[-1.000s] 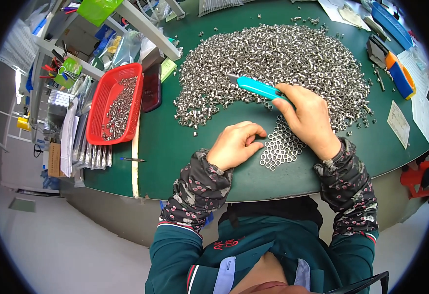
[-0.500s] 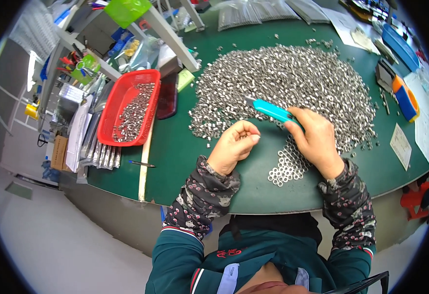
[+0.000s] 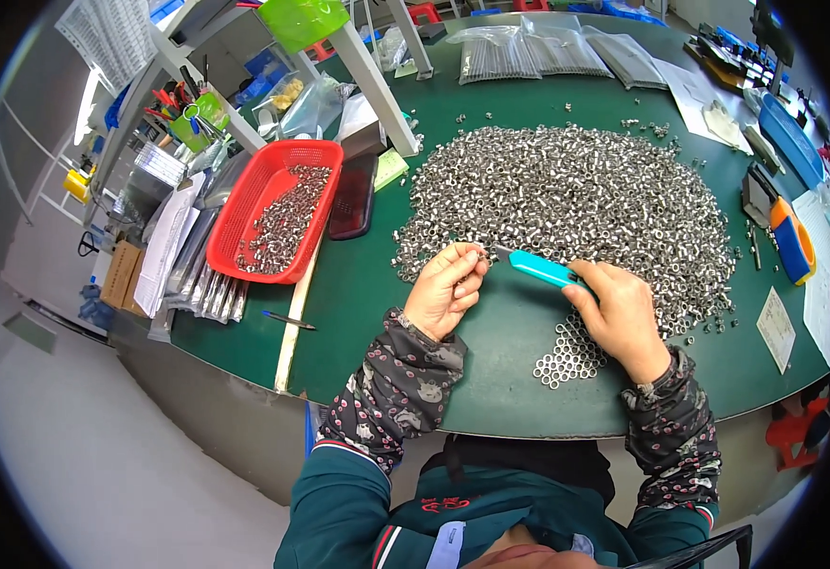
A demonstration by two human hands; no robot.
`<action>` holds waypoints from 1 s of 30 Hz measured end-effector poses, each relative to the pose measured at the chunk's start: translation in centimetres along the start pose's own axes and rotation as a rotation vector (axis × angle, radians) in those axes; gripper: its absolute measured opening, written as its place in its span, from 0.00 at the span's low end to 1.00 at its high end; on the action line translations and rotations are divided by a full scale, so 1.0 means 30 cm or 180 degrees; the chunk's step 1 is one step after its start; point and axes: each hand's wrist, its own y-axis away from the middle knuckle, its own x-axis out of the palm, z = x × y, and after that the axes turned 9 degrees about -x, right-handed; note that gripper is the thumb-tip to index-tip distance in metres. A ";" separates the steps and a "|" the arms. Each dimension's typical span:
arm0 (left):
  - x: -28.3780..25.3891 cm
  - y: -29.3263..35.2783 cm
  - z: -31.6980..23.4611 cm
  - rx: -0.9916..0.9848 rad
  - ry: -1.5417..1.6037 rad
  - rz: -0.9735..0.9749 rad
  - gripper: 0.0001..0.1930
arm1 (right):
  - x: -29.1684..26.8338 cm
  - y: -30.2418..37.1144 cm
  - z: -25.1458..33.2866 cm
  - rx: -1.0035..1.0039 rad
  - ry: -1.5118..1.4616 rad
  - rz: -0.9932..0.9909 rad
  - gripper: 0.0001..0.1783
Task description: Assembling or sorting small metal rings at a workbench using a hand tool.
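My right hand (image 3: pixel 620 321) grips a teal utility knife (image 3: pixel 540 268), its blade pointing left toward my left hand (image 3: pixel 445 292). Thumb and forefinger of that left hand are pinched on a small metal ring (image 3: pixel 483 254), mostly covered by the fingertips, and the blade tip is right beside it. Whether blade and ring touch, I cannot tell. Behind both hands spreads a large heap of small silvery metal rings (image 3: pixel 566 190). A flat cluster of rings (image 3: pixel 566 362) lies on the green table (image 3: pixel 491 379) below my right hand.
On the left stands a red basket (image 3: pixel 227 228) partly filled with metal pieces, beside a dark tray (image 3: pixel 353 197). A pen (image 3: pixel 289 321) lies near a pale strip (image 3: pixel 299 313). An orange-and-blue tool (image 3: pixel 793 243) and a paper card (image 3: pixel 775 330) are at right. Plastic bags (image 3: pixel 495 55) lie behind.
My left hand has turned its pinched fingertips up toward the knife, and the blade is now close to them. The knife has shifted slightly right and down in view. The whole view has shifted.
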 end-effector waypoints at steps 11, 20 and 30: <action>0.015 0.001 0.008 0.0178 -0.0288 -0.0195 0.07 | 0.002 0.000 0.004 0.0048 -0.0006 0.0162 0.13; 0.017 0.004 0.003 0.0129 -0.0278 -0.0141 0.09 | 0.010 0.002 0.000 0.0019 0.0007 0.0147 0.13; 0.015 0.001 0.005 0.0140 -0.0198 -0.0196 0.02 | 0.013 0.005 -0.003 0.0020 0.0026 0.0148 0.13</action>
